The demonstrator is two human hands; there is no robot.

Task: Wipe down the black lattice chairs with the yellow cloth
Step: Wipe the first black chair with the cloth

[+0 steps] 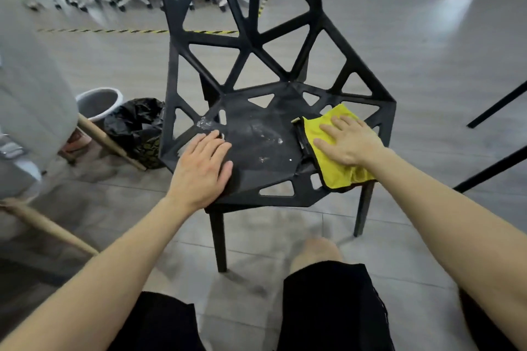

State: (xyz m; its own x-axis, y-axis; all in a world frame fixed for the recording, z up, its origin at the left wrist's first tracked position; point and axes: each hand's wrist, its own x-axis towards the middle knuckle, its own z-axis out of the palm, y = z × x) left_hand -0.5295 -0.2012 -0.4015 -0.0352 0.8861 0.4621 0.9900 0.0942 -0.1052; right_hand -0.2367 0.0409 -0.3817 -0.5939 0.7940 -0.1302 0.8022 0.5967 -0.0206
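While the person leans over the black lattice chair (265, 128), both hands lie flat on its seat. Taking the seat's middle as the centre of a clock, with twelve at the backrest, the yellow cloth (332, 174) lies at about three to four o'clock. It is spread on the seat's right side, and its front corner hangs over the edge. Its left border is folded up and shows a dark underside.

The right hand (348, 142) presses down on the cloth. The fingers are straight and a little spread, pointing toward ten o'clock, and they grip nothing. The left hand (202, 168) rests on the bare plastic at about eight o'clock, near the front left rim. Its fingers are also stretched out and close together, with the thumb splayed toward the seat's middle. It is well apart from the cloth.

White smears (206, 122) and scattered specks mark the seat, at ten o'clock and around the centre.

On the floor beyond the chair's left side, at nine to ten o'clock, stand a grey bucket (98, 104) and a bin lined with a black bag (134, 122), touching each other. A wooden handle (111, 141) slants in front of them. Striped hazard tape (114, 30) runs across the floor behind. At three o'clock, thin black legs (499, 105) of other furniture slant in.
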